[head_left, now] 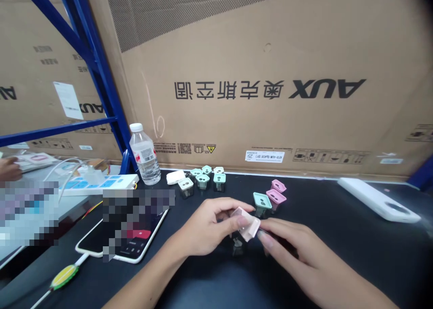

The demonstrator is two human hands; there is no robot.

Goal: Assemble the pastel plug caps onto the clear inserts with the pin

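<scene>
My left hand [216,225] is closed around a small pale pink plastic case [248,225], thumb on its near face. My right hand [297,250] meets the case's right edge with thumb and forefinger closed. A thin dark thing shows between its fingers, but its kind is unclear. Under the case, a see-through dark container [237,247] is partly hidden by my left hand. Just beyond my hands stand a mint two-hole piece [262,200] on a see-through base, resembling a pencil sharpener, and two pink ones [276,197] like it.
Several mint and whitish two-hole pieces [202,179] stand farther back, beside a white packet [176,177] and a water bottle [145,155]. Phones [135,250] and a power strip [118,182] lie left. A white device [379,200] lies right. Another person's hand [10,169] is far left.
</scene>
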